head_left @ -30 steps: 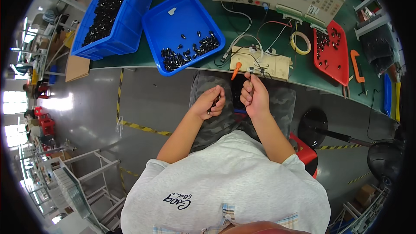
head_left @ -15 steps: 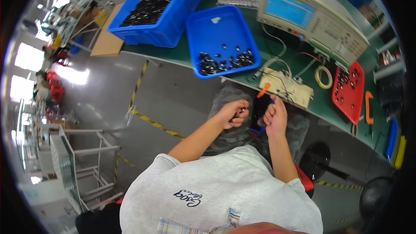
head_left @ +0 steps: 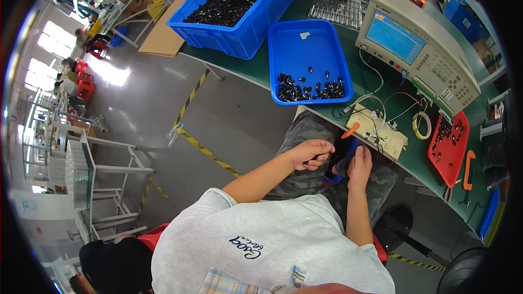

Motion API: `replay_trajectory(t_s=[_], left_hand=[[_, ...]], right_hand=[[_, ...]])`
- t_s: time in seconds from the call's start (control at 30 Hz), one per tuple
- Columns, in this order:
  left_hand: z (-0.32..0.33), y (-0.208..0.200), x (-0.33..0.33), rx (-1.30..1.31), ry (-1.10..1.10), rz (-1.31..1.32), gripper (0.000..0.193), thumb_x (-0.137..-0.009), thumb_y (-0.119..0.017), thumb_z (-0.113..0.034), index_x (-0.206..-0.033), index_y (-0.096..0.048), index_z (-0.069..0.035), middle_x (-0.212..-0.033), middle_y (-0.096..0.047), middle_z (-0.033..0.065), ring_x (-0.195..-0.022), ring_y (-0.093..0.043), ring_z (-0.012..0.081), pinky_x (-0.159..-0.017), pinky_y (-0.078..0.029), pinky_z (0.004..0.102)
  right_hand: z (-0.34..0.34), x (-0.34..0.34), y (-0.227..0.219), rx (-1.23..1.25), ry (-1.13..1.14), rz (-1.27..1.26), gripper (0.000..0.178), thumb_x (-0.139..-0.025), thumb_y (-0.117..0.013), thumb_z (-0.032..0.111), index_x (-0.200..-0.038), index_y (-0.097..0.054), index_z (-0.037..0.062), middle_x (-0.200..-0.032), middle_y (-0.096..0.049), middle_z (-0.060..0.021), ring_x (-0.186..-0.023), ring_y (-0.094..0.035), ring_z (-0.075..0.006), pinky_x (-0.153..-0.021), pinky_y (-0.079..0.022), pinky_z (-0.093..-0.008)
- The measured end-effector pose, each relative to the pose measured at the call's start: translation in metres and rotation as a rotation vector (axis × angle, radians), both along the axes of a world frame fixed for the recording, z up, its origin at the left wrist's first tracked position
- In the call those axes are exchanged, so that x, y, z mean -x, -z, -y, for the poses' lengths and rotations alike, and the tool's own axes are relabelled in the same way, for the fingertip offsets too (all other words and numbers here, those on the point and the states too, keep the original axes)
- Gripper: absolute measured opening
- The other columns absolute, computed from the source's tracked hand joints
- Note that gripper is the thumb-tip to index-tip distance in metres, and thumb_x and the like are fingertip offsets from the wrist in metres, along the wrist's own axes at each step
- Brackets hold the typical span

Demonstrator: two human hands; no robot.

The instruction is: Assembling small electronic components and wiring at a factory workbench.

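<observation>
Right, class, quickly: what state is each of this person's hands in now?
Left hand: closed around something small and dark.
Right hand: partly curled; whether it holds anything cannot be told.

White light glares from the blown-out windows (head_left: 56, 40) at left and reflects off the glossy floor (head_left: 234, 128). The table (head_left: 258, 68) is evenly lit and fairly sharp; straight edges bend toward the blackened corners.

Grey short-sleeved shirt (head_left: 299, 234), black lettering (head_left: 246, 247); camouflage trousers (head_left: 306, 132).
</observation>
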State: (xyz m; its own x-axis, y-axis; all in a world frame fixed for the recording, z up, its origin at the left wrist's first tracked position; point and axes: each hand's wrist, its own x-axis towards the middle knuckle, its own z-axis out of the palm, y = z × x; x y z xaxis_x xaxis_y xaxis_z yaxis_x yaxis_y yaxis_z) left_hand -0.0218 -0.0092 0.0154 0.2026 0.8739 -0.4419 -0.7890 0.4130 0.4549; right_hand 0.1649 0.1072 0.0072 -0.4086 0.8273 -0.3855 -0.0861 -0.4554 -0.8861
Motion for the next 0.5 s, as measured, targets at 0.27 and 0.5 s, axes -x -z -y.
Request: replay_trajectory(t_s=[0.27,0.5], left_hand=[[-0.001,-0.010,-0.002,-0.072,0.033,-0.130,0.055,-0.109,-0.048,-0.026,-0.158,-0.027,-0.009,-0.069,-0.045,-0.0014,-0.043,-0.033,0.0043,-0.038,-0.027,0.0202],[0.003,-0.006,-0.003,-0.108,0.139,-0.166,0.054,-0.109,-0.048,-0.031,-0.156,-0.033,-0.008,-0.067,-0.044,-0.0021,-0.044,-0.034,0.0034,-0.039,-0.028,0.0198]], right_hand=[[0.023,0.007,0.011,-0.313,-0.326,0.114,0.028,-0.100,-0.064,0.016,-0.124,-0.065,0.0013,-0.093,-0.064,0.0006,-0.083,-0.057,-0.0057,-0.075,-0.047,-0.0215],[0.029,0.005,-0.001,-0.249,-0.458,0.092,0.021,-0.097,-0.068,0.013,-0.114,-0.068,0.0001,-0.094,-0.066,0.0008,-0.083,-0.056,-0.0063,-0.076,-0.047,-0.0224]])
